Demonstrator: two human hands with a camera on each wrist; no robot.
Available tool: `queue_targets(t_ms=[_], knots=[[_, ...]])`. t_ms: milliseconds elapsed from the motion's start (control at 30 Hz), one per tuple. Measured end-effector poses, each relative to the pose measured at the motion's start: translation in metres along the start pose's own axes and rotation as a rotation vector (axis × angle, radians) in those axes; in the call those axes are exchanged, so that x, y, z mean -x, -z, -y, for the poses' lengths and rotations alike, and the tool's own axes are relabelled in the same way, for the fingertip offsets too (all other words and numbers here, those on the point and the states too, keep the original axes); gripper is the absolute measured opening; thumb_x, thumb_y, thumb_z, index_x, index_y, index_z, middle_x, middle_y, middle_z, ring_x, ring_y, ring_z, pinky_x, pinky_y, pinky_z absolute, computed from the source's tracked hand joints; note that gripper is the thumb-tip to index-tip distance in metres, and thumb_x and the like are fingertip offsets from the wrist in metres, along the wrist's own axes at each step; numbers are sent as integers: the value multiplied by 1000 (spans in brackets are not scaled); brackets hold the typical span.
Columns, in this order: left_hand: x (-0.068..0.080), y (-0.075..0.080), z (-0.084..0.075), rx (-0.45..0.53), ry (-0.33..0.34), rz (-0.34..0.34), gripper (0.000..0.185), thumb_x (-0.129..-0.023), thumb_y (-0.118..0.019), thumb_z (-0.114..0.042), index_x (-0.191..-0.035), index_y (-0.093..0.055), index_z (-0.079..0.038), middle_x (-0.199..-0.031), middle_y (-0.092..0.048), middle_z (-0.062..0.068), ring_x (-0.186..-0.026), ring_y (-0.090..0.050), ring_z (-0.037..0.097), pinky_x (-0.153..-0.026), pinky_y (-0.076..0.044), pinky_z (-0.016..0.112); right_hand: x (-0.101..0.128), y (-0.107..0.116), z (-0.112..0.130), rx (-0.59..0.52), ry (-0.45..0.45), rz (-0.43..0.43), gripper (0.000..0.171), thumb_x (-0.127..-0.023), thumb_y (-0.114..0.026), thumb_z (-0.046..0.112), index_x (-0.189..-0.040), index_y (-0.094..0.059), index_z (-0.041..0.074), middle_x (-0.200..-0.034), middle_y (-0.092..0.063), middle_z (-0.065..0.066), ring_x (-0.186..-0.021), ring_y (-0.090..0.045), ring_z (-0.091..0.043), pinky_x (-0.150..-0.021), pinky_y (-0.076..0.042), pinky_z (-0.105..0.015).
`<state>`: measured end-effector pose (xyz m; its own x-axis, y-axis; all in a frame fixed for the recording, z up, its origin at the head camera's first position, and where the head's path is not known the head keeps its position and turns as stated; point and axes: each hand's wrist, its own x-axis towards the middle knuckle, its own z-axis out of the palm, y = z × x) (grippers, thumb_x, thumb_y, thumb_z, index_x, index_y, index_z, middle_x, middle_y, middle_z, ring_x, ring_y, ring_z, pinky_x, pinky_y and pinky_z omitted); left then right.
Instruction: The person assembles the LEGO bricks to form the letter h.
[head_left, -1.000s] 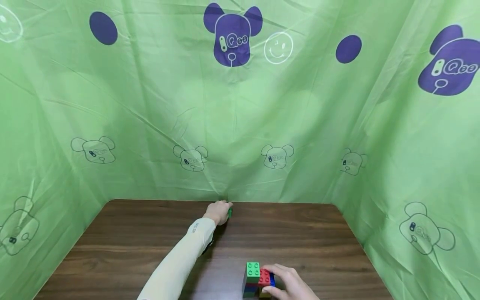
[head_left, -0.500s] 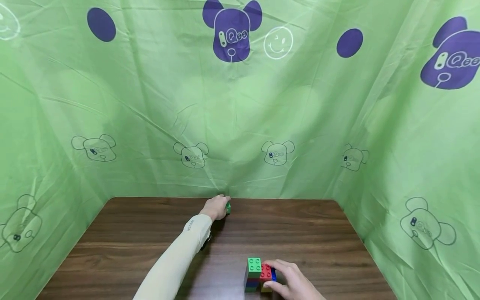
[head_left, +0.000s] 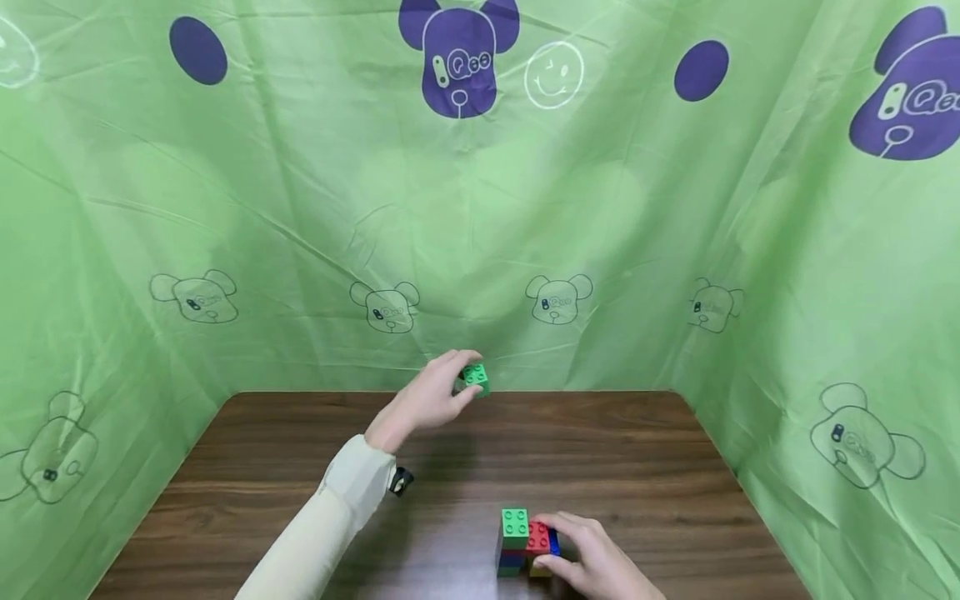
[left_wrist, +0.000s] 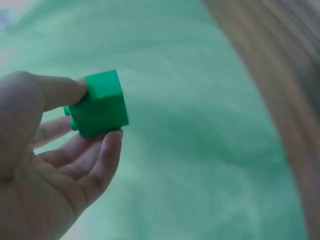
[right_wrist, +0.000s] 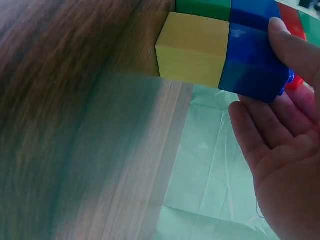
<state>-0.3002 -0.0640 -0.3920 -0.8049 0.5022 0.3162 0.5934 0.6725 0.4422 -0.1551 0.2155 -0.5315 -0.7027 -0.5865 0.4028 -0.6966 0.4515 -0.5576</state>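
My left hand (head_left: 429,393) pinches a green toy building brick (head_left: 477,377) between thumb and fingers, raised above the far part of the table. In the left wrist view this green brick (left_wrist: 102,107) has its studs toward the palm. Near the table's front, my right hand (head_left: 600,560) grips a built group of bricks. Its taller column ends in a green brick (head_left: 515,523), with red, blue and green below. Beside that, a red brick (head_left: 537,537) sits lower. In the right wrist view a yellow brick (right_wrist: 192,50) carries a blue brick (right_wrist: 255,62), on which my thumb rests.
The brown wooden table (head_left: 615,467) ends at the back against a green curtain (head_left: 630,342) printed with bear faces. More curtain hangs along the left and right sides. A dark wrist device (head_left: 401,481) is on the left wrist.
My left hand has lifted the green brick off the table's back edge and turned so its studs show. My right hand keeps its hold on the brick group, while the head view has tilted slightly.
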Motion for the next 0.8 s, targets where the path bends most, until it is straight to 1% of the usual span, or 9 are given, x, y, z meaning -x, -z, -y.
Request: queue_targets(t_ms=[100,200,300,367,433,500,633,700,800], knots=[[20,17,-34,-5,-112,-46,43,-91,-61,-29,-131,-51,-16,-113,-58,-2,-99,-56,10,-87,-49,27,1,2,0,-14,-34,21,42,-87,-67,24,-127,-54,20,-112,-65,6,-98,-63,-4,-77,-53,-25],[37,28,-62,-50,-212,-92,43,-92,-59,-31,-132,-53,-16,-114,-59,-5,-101,-57,6,-88,-49,24,2,2,-1,-11,-30,29,42,-87,-66,24,-127,-54,18,-113,-66,4,-100,-63,-7,-79,-53,-25],[50,33,-81,-90,-289,-125,43,-92,-59,-32,-132,-53,-15,-115,-60,-5,-98,-58,4,-87,-49,22,1,1,-3,-2,-15,28,43,-87,-67,22,-127,-55,16,-114,-66,2,-101,-64,-9,-81,-54,-27],[56,32,-89,-106,-312,-124,43,-92,-59,-33,-131,-54,-15,-114,-60,-5,-95,-58,3,-85,-49,21,1,1,-3,1,-9,23,43,-86,-68,21,-127,-55,16,-114,-66,2,-101,-64,-9,-81,-54,-27],[62,27,-93,-117,-326,-111,43,-92,-60,-33,-131,-54,-14,-113,-60,-4,-92,-58,4,-83,-50,20,0,1,-3,6,0,17,44,-85,-69,20,-127,-55,16,-114,-66,3,-101,-64,-9,-81,-54,-27],[70,17,-94,-114,-323,-82,44,-92,-59,-33,-130,-54,-13,-112,-61,-4,-90,-58,4,-82,-50,19,-2,0,-3,12,18,7,45,-85,-70,20,-127,-55,16,-112,-66,3,-100,-64,-9,-81,-53,-26],[85,-9,-90,-92,-315,-16,43,-92,-59,-33,-129,-54,-12,-109,-61,-3,-85,-57,2,-77,-49,16,-3,-1,-2,-5,54,-2,46,-84,-70,16,-127,-54,14,-111,-66,3,-98,-65,-9,-80,-53,-24],[91,-20,-88,-77,-316,9,41,-93,-58,-33,-128,-55,-12,-107,-61,-4,-82,-55,0,-74,-48,14,-4,-1,-2,-25,51,4,46,-84,-70,15,-128,-54,14,-111,-66,3,-98,-65,-9,-80,-53,-24],[97,-33,-85,-63,-322,33,40,-93,-58,-32,-127,-56,-12,-106,-60,-4,-78,-53,-2,-70,-46,11,-4,-1,-1,-42,41,11,46,-85,-69,14,-128,-53,14,-112,-65,3,-99,-65,-9,-80,-54,-25]])
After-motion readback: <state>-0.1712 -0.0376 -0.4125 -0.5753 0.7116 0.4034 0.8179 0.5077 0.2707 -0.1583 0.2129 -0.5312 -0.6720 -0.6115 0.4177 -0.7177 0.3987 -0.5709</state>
